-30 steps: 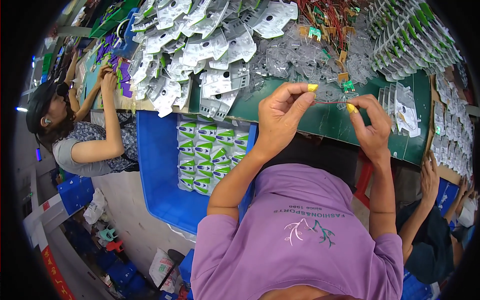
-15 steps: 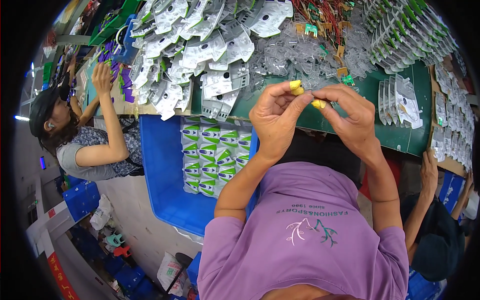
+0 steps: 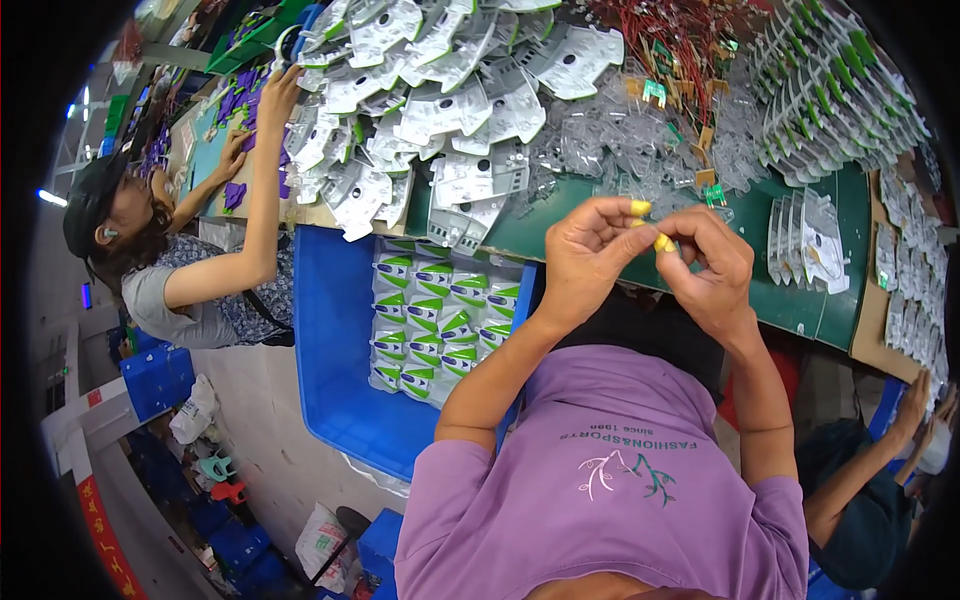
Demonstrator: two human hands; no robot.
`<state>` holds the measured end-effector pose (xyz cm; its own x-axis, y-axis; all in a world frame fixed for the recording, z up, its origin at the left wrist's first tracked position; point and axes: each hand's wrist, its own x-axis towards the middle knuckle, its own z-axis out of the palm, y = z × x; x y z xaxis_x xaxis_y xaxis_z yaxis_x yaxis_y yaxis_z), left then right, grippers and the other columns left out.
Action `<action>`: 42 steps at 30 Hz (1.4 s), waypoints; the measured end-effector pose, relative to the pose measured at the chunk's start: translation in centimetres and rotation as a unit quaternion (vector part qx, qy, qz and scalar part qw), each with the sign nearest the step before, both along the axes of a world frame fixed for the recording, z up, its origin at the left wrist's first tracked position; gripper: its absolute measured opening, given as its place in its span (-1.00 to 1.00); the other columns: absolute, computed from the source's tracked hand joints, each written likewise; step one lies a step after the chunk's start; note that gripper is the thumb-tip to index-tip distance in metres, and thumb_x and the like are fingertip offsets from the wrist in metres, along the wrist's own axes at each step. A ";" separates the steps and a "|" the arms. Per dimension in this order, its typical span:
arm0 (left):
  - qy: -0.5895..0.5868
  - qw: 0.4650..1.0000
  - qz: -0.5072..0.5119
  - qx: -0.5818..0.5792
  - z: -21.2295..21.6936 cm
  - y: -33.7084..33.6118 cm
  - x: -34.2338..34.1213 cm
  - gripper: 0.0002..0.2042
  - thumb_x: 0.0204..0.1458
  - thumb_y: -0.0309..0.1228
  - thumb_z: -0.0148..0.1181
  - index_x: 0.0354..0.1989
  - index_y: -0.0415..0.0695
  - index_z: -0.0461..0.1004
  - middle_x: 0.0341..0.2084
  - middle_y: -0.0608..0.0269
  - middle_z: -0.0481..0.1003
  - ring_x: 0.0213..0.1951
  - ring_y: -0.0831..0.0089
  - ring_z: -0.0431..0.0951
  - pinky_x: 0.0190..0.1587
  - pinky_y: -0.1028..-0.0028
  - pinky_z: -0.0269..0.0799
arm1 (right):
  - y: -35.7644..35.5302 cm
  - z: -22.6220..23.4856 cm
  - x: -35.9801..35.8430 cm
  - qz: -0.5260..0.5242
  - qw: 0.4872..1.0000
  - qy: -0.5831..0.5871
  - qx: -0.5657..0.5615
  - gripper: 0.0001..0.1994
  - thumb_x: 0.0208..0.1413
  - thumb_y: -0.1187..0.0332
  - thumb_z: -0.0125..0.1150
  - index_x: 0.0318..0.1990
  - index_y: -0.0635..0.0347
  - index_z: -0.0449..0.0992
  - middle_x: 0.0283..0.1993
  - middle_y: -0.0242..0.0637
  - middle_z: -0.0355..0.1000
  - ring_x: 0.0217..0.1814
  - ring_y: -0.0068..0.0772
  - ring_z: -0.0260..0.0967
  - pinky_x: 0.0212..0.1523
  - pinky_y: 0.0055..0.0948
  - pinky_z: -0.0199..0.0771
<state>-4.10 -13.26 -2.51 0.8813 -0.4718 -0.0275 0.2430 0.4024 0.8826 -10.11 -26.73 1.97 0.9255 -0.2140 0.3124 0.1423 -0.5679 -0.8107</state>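
Observation:
My left hand (image 3: 590,255) and my right hand (image 3: 715,268) meet fingertip to fingertip above the front edge of the green table (image 3: 800,305). Yellow finger covers (image 3: 662,243) sit on several fingertips. Both hands pinch a small part between them; the fingers hide almost all of it. Just beyond the hands lie clear plastic blister shells (image 3: 600,150) and a heap of red wires with small green pieces (image 3: 690,50).
A blue crate (image 3: 330,380) at my left holds rows of green-and-white packets (image 3: 430,320). Grey blister cards (image 3: 450,90) are piled at the back, with stacked ones (image 3: 830,80) at right. A co-worker (image 3: 160,270) reaches onto the table at left; another person's arm (image 3: 860,480) is at lower right.
My hands were apart with a thin wire stretched between them; they have come together, fingertips touching, and dropped slightly toward me. The co-worker's raised arm has shifted.

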 end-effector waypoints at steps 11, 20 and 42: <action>0.213 0.916 -0.340 -0.008 1.3 0.1 4.1 -0.67 0.05 -0.49 0.16 0.00 -0.25 0.33 -0.43 0.25 0.49 -0.42 0.53 0.52 -0.34 0.59 0.43 | -4.2 -2.1 0.0 0.109 0.954 0.110 0.255 -0.90 -0.08 0.54 0.30 -0.36 0.30 0.56 -0.38 -0.39 0.46 -0.35 -0.63 0.37 -0.31 -0.63 0.36; -0.630 0.578 0.160 0.494 1.1 -2.6 13.1 -0.61 -0.28 -0.56 0.13 -0.15 -0.16 0.39 -0.41 0.18 0.47 -0.22 0.24 0.43 -0.06 0.27 0.20 | -4.4 -1.3 -2.1 0.008 0.932 0.142 0.334 -0.93 0.11 0.46 0.12 -0.28 0.26 0.43 -0.37 -0.45 0.39 -0.34 -0.71 0.29 -0.27 -0.69 0.26; -0.639 0.706 -0.058 0.300 -4.8 3.7 -4.7 -0.79 -0.25 -0.44 0.27 -0.37 -0.12 0.45 -0.25 0.15 0.40 -0.05 0.17 0.41 0.02 0.16 0.35 | -2.0 -3.5 -5.3 0.071 0.987 0.082 -0.115 -0.84 -0.11 0.55 0.16 -0.31 0.25 0.41 -0.40 -0.22 0.35 -0.45 -0.20 0.36 -0.48 -0.34 0.35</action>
<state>-8.82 -9.52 -7.35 0.3238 -0.7842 0.5294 -0.9050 -0.0936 0.4149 -15.37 -28.69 -1.56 0.9833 -0.0188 0.1808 0.1114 -0.7235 -0.6813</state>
